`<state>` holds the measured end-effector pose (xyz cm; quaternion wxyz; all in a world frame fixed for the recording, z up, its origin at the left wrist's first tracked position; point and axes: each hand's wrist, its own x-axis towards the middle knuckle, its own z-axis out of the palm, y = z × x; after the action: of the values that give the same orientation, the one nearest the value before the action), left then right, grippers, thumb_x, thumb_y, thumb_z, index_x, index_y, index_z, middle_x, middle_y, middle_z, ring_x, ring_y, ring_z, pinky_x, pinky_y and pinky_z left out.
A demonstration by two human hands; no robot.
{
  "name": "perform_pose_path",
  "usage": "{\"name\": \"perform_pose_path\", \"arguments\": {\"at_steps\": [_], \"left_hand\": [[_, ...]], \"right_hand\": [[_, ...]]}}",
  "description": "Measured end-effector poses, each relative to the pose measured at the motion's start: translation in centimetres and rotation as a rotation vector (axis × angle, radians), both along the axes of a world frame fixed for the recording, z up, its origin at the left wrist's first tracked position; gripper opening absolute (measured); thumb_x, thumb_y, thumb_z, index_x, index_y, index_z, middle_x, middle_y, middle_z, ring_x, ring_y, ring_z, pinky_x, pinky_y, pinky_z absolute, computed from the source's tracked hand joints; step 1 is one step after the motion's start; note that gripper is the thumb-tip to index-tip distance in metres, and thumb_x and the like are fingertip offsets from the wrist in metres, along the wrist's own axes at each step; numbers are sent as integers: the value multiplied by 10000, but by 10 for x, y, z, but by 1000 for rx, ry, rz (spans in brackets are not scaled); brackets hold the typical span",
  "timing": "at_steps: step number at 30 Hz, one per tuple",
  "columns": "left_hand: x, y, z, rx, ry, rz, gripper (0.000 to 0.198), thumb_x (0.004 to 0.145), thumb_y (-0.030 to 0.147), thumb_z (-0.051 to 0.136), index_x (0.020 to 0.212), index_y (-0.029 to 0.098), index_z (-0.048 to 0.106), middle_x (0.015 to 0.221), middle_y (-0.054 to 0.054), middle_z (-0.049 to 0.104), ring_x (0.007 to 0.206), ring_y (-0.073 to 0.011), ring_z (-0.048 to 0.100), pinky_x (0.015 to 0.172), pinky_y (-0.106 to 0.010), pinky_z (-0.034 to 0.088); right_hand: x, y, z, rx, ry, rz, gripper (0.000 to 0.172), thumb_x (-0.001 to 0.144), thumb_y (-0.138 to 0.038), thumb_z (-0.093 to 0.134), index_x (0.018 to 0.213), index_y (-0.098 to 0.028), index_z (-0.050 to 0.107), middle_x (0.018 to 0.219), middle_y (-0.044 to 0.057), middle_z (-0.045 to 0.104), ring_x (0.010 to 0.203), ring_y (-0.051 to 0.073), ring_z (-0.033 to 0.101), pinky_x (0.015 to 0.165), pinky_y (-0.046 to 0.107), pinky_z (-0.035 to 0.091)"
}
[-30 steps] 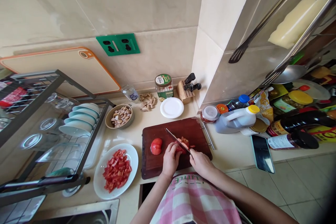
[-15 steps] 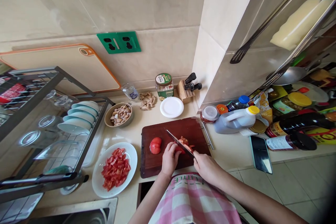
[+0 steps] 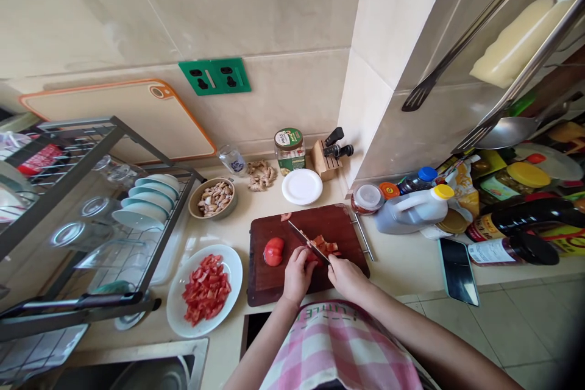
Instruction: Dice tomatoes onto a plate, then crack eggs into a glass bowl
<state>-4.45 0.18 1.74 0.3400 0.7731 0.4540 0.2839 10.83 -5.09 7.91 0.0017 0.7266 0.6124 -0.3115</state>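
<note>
Right hand [image 3: 347, 277] closed round knife [image 3: 304, 237], blade among soft, wet tomato chunks [image 3: 323, 246] on wooden chopping board [image 3: 342, 226]. Left hand [image 3: 298, 276] curled narrow against chunks. Slippery, easily crushed: steady lightly from above, fingertips tucked.

Red diced tomato [image 3: 206, 289] heaps on a white plate [image 3: 174, 311] beside a dark reddish-brown cutting board [image 3: 320, 219], where a grey steel knife [image 3: 307, 241] gleams near a whole red tomato [image 3: 273, 251]. A pink-and-white gingham apron [image 3: 338, 347] fills the foreground. A green socket plate [image 3: 214, 76] and an orange-edged cream board [image 3: 116, 97] stand out against beige wall tiles [image 3: 274, 6]; pale teal bowls [image 3: 146, 213] line a dark metal rack [image 3: 153, 149].
</note>
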Motion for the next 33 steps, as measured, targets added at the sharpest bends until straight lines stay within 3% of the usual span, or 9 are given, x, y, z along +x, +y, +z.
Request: {"name": "perform_pose_path", "arguments": {"at_steps": [4, 11, 15, 23, 33], "left_hand": [[1, -2, 1, 3, -3, 18, 173, 818, 152, 537, 964, 232, 580, 1033, -45, 580, 963, -188, 590, 862, -356, 522], [2, -2, 0, -17, -16, 25, 160, 805, 152, 555, 943, 230, 578, 1040, -49, 572, 971, -194, 586, 837, -356, 531], [2, -2, 0, -45, -27, 29, 163, 806, 155, 558, 947, 234, 581, 1043, -47, 571, 964, -192, 594, 816, -341, 540], [1, -2, 0, -31, -35, 33, 147, 814, 160, 553, 932, 236, 599, 1038, -45, 574, 955, -189, 599, 815, -332, 538], [1, -1, 0, 26, -7, 26, 185, 790, 132, 576, 943, 230, 608, 1019, -35, 599, 958, -180, 593, 836, -318, 525]], "right_hand": [[5, -4, 3, 45, 29, -8, 245, 915, -208, 335, 1020, -164, 552, 874, 106, 718, 782, 197, 675, 582, 261, 309], [18, -16, 37, 72, 64, 25, 211, 906, -214, 348, 963, -190, 550, 798, 63, 711, 701, 171, 662, 541, 257, 251], [19, -18, 44, 42, 61, 29, 195, 903, -193, 357, 940, -191, 548, 818, 63, 710, 723, 169, 664, 553, 255, 261], [21, -12, 33, 22, 55, 49, 198, 891, -193, 363, 914, -189, 560, 795, 67, 704, 711, 173, 663, 536, 254, 264], [-1, 8, 1, -6, 4, 22, 237, 909, -205, 346, 1008, -173, 558, 899, 106, 713, 792, 194, 670, 593, 263, 320]]}}
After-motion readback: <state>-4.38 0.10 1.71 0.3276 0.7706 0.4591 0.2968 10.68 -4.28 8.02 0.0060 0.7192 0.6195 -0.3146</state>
